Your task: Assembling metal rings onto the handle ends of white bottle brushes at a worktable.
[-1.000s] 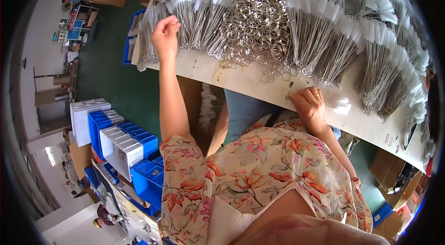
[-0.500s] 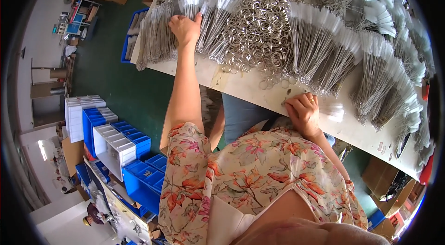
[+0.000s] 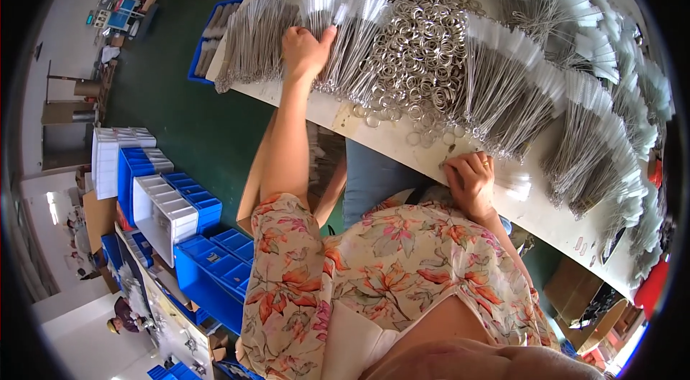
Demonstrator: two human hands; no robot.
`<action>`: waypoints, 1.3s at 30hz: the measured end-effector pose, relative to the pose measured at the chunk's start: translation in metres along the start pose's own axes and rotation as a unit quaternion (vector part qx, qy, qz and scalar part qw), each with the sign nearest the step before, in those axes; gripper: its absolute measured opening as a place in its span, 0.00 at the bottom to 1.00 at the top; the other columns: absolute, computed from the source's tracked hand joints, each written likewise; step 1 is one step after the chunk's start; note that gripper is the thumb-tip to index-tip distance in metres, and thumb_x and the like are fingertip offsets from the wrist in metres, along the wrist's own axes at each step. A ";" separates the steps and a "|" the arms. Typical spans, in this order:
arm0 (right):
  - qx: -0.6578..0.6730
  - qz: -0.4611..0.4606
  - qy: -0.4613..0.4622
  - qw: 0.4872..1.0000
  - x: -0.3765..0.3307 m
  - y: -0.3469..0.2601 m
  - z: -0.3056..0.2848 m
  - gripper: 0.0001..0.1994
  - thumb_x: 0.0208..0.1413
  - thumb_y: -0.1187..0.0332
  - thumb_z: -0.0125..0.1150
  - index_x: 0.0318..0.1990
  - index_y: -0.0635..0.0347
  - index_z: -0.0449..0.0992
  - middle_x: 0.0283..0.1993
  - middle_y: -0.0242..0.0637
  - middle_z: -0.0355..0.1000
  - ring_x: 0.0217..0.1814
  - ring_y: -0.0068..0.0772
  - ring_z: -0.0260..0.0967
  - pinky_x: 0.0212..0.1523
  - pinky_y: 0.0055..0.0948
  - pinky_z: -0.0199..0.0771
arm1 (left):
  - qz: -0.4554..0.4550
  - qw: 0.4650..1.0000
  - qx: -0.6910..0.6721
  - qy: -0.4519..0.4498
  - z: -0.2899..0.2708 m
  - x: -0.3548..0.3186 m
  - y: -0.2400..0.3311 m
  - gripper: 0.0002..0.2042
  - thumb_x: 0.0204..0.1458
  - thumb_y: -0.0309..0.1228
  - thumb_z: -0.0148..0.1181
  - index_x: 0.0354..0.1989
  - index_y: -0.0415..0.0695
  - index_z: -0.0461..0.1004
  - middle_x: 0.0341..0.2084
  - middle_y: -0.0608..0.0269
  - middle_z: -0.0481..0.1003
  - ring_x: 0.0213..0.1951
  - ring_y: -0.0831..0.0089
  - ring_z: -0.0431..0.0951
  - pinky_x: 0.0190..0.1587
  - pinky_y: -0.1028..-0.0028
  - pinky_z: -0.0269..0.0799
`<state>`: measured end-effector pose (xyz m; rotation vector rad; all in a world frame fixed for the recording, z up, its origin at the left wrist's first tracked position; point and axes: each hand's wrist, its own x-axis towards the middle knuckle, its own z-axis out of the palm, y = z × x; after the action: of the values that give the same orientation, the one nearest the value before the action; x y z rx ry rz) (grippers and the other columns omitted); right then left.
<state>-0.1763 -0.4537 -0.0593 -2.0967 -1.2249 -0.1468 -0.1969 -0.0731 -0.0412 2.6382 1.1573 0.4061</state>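
Thin wire brushes with white bristle ends lie in thick bundles along the table. My left hand (image 3: 305, 51) reaches over one bundle of wire brushes (image 3: 320, 0) at the back left, its fingers curled round the wire stems and the thumb pointing up beside the bristles. To the right of it spreads a heap of metal split rings (image 3: 417, 49), with a few loose rings near the front edge. My right hand (image 3: 471, 184) rests closed at the table's front edge; what its fingers hold, if anything, is hidden. A few white bristle ends (image 3: 516, 184) show just right of it.
The pale tabletop (image 3: 560, 229) runs slantwise, with more brush bundles (image 3: 596, 135) to the right. A blue bin (image 3: 213, 42) with brushes stands at the table's left end. Blue and white crates (image 3: 165, 211) stand on the green floor (image 3: 165, 78) to the left. Two people work farther off.
The view has shifted a little, so the table and bundles sit slightly farther right. My left hand stays at the brush bundle, and my right hand keeps its closed pose at the edge.
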 end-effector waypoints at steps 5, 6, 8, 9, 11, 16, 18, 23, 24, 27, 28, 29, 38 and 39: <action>-0.001 -0.005 0.003 1.000 -0.001 0.001 0.001 0.07 0.39 0.75 0.63 0.28 0.57 0.73 0.28 0.32 0.66 0.31 0.35 0.63 0.35 0.33 0.60 | -0.016 0.991 -0.134 0.024 -0.043 0.025 -0.054 0.18 0.49 0.45 0.55 0.33 0.39 0.75 0.25 0.54 0.76 0.30 0.59 0.76 0.37 0.67 0.70; 0.000 -0.007 0.003 1.000 -0.001 -0.001 0.000 0.07 0.39 0.75 0.63 0.28 0.57 0.73 0.28 0.32 0.66 0.32 0.35 0.63 0.35 0.33 0.60 | 0.027 0.985 -0.138 0.098 -0.044 0.031 -0.081 0.14 0.48 0.42 0.57 0.32 0.42 0.76 0.22 0.57 0.76 0.28 0.62 0.77 0.34 0.68 0.70; 0.003 -0.006 0.006 1.000 0.000 0.000 0.001 0.07 0.39 0.75 0.62 0.28 0.57 0.73 0.28 0.31 0.66 0.32 0.35 0.63 0.35 0.33 0.60 | 0.007 0.988 -0.145 0.061 -0.050 0.036 -0.089 0.11 0.45 0.37 0.60 0.31 0.42 0.76 0.25 0.58 0.77 0.30 0.67 0.77 0.34 0.72 0.70; 0.009 -0.010 0.009 1.000 0.002 0.000 0.002 0.07 0.38 0.75 0.62 0.28 0.57 0.73 0.28 0.31 0.66 0.32 0.35 0.63 0.35 0.33 0.60 | 0.014 0.993 -0.116 -0.027 -0.050 0.036 -0.092 0.11 0.44 0.36 0.60 0.32 0.43 0.77 0.26 0.58 0.77 0.30 0.68 0.77 0.35 0.72 0.70; 0.006 -0.011 0.009 1.000 0.005 -0.001 0.006 0.07 0.38 0.75 0.62 0.29 0.57 0.73 0.28 0.31 0.67 0.32 0.34 0.63 0.35 0.33 0.60 | 0.018 0.992 -0.053 -0.116 -0.045 0.031 -0.083 0.12 0.42 0.38 0.61 0.31 0.44 0.77 0.27 0.58 0.77 0.32 0.65 0.77 0.36 0.69 0.70; -0.003 -0.018 0.017 1.000 0.000 -0.005 -0.003 0.07 0.38 0.75 0.62 0.29 0.56 0.73 0.28 0.31 0.67 0.32 0.34 0.64 0.34 0.32 0.62 | 0.018 0.982 0.167 -0.081 -0.034 0.027 -0.056 0.15 0.40 0.44 0.59 0.27 0.44 0.76 0.29 0.55 0.76 0.35 0.55 0.75 0.37 0.62 0.70; -0.001 -0.007 0.034 0.999 0.000 -0.002 -0.009 0.07 0.39 0.75 0.62 0.29 0.56 0.73 0.28 0.32 0.67 0.32 0.35 0.64 0.34 0.33 0.62 | 0.044 0.980 0.159 -0.114 -0.025 0.047 -0.071 0.15 0.42 0.43 0.58 0.28 0.43 0.76 0.28 0.53 0.76 0.34 0.55 0.75 0.36 0.62 0.69; 0.060 0.039 0.106 0.992 0.028 0.028 -0.041 0.05 0.43 0.78 0.60 0.29 0.61 0.72 0.25 0.37 0.66 0.26 0.37 0.65 0.28 0.32 0.66 | 0.096 0.984 0.078 -0.130 -0.031 0.065 -0.117 0.13 0.45 0.39 0.58 0.26 0.40 0.73 0.22 0.52 0.74 0.26 0.61 0.74 0.31 0.66 0.66; 0.081 0.061 0.118 0.988 0.038 0.035 -0.048 0.04 0.44 0.78 0.59 0.30 0.62 0.72 0.24 0.38 0.66 0.24 0.37 0.65 0.26 0.32 0.67 | 0.100 0.984 0.071 -0.133 -0.034 0.066 -0.122 0.13 0.46 0.39 0.59 0.25 0.39 0.73 0.21 0.54 0.74 0.24 0.62 0.73 0.31 0.67 0.66; 0.077 0.098 0.142 0.982 0.075 0.066 -0.063 0.04 0.48 0.74 0.57 0.31 0.63 0.73 0.28 0.40 0.70 0.26 0.36 0.70 0.29 0.29 0.71 | 0.065 0.988 0.002 -0.141 -0.038 0.066 -0.128 0.12 0.47 0.37 0.59 0.23 0.39 0.70 0.17 0.60 0.70 0.21 0.72 0.67 0.28 0.71 0.64; 0.068 0.097 0.154 0.981 0.086 0.078 -0.063 0.04 0.48 0.72 0.57 0.32 0.63 0.73 0.29 0.40 0.71 0.27 0.37 0.71 0.31 0.29 0.73 | 0.012 0.988 -0.007 -0.157 -0.041 0.066 -0.125 0.12 0.48 0.36 0.58 0.23 0.40 0.70 0.17 0.63 0.69 0.21 0.75 0.66 0.27 0.72 0.63; 0.071 0.097 0.155 0.981 0.099 0.085 -0.059 0.04 0.48 0.72 0.57 0.32 0.63 0.73 0.29 0.40 0.71 0.27 0.37 0.71 0.31 0.29 0.73 | 0.012 0.988 -0.005 -0.155 -0.044 0.065 -0.124 0.12 0.48 0.36 0.58 0.23 0.40 0.70 0.17 0.63 0.69 0.21 0.75 0.66 0.27 0.72 0.63; -0.211 0.230 -0.045 0.949 0.159 0.096 -0.028 0.11 0.44 0.61 0.54 0.30 0.57 0.76 0.31 0.42 0.74 0.35 0.45 0.73 0.36 0.39 0.72 | -0.041 0.906 -0.367 -0.206 -0.074 0.026 -0.124 0.08 0.52 0.34 0.53 0.28 0.43 0.70 0.20 0.70 0.70 0.20 0.81 0.68 0.20 0.81 0.61; -0.210 0.229 -0.045 0.950 0.158 0.097 -0.030 0.11 0.44 0.61 0.54 0.30 0.57 0.76 0.31 0.42 0.74 0.35 0.45 0.73 0.36 0.39 0.72 | -0.090 0.921 -0.333 -0.180 -0.082 0.021 -0.108 0.07 0.53 0.34 0.52 0.30 0.43 0.70 0.20 0.70 0.70 0.19 0.82 0.67 0.19 0.82 0.60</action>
<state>-0.0051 -0.3877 -0.0198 -2.7294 -0.7677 -0.1064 -0.2854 0.0220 0.0044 1.8959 0.9188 0.2110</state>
